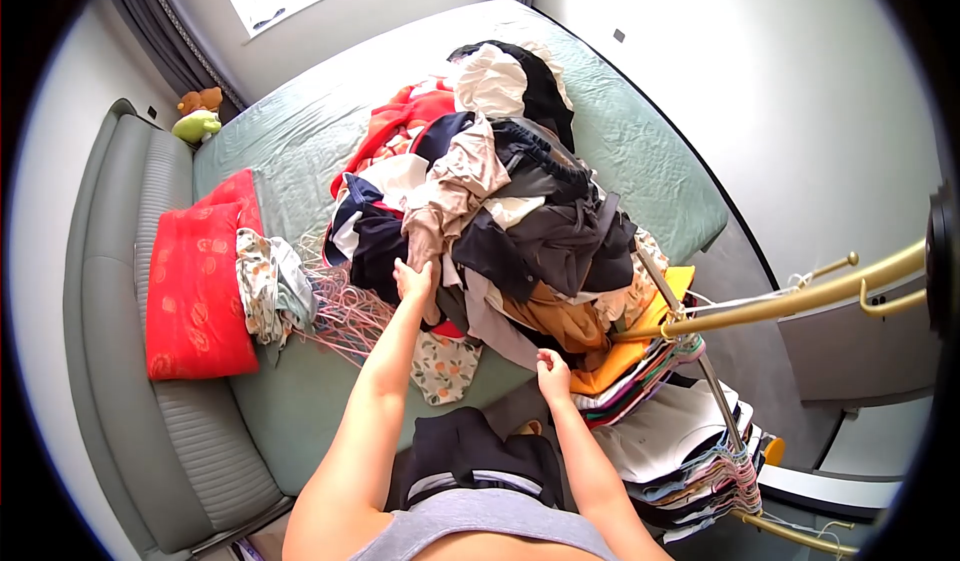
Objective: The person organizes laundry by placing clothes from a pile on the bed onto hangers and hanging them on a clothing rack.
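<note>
Gripping beige garment (455, 189): left hand (412, 280) | right hand (552, 373): curled at grey cloth (500, 326), grip unclear

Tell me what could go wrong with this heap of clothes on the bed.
The left hand grips the beige garment, which lies over the heap; pulling it might drag other pieces off the bed. Tangled hangers beside the heap could snag fabric. The right hand is close to the hung clothes, so it might knock them.
</note>
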`<state>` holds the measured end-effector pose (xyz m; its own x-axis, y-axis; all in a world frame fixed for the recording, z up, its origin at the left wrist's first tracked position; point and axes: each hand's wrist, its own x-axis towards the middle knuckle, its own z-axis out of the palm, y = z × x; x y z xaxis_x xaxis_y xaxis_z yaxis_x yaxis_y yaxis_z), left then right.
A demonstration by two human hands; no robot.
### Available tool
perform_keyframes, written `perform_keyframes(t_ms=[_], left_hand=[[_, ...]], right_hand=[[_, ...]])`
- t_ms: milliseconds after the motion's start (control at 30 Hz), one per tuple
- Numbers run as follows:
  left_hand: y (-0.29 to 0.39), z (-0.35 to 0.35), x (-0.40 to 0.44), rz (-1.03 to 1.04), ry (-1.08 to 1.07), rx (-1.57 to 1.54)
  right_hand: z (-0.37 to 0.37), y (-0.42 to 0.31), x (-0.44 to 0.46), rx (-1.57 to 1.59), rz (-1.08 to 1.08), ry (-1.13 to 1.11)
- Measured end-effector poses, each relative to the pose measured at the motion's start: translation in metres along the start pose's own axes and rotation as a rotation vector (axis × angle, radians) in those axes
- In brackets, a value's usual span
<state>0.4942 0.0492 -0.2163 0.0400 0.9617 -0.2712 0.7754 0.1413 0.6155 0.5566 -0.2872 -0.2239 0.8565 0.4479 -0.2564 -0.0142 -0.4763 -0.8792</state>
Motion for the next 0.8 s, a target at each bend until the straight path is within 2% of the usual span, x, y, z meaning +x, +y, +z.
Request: perform_keyframes(t_ms=[67,133,267,300,333,367,400,467,533,600,667,733,800], left_hand=[[-0.019,0.018,0.037,0.001,-0.26,-0.294],[-0.017,0.011,0.027,0.427,-0.023,-0.298],[-0.01,-0.039,-0.05,0.584,-0.16,-0.625],[-0.021,-0.05,-0.065,0.546,-0.225,-0.64],[-0.031,-0.061,-0.08,0.508,-0.29,-0.656],[-0.033,-0.082,-0.097,0.47,-0.349,-0.688],[-0.037,-0.098,-0.11,0.431,-0.407,-0.721],[-0.065,-0.113,-0.116,0.566,-0.482,-0.654],[-0.074,-0.135,-0.123,0.649,-0.579,-0.561],[-0.087,-0.147,-0.125,0.65,-0.61,-0.436],[-0.092,-0.159,-0.118,0.562,-0.674,-0.099],[-0.094,-0.156,-0.118,0.591,-0.417,-0.1],[-0.083,-0.151,-0.115,0.469,-0.231,-0.195]], right_hand=[[0.014,-0.022,0.003,-0.013,0.015,-0.049],[0.033,-0.03,0.012,0.028,0.005,-0.08],[0.076,-0.082,0.043,0.117,-0.054,-0.108],[0.092,-0.081,0.058,0.223,-0.039,-0.123],[0.107,-0.09,0.068,0.438,0.069,-0.197],[0.111,-0.125,0.068,0.569,0.24,-0.258],[0.116,-0.15,0.07,0.666,0.323,-0.297],[0.137,-0.147,0.089,0.995,0.387,-0.423],[0.153,-0.152,0.099,1.069,0.281,-0.315],[0.152,-0.162,0.094,1.098,0.241,-0.238],[0.147,-0.165,0.082,1.031,0.175,-0.233],[0.134,-0.173,0.058,0.881,0.166,-0.307],[0.129,-0.154,0.041,0.747,0.11,-0.369]])
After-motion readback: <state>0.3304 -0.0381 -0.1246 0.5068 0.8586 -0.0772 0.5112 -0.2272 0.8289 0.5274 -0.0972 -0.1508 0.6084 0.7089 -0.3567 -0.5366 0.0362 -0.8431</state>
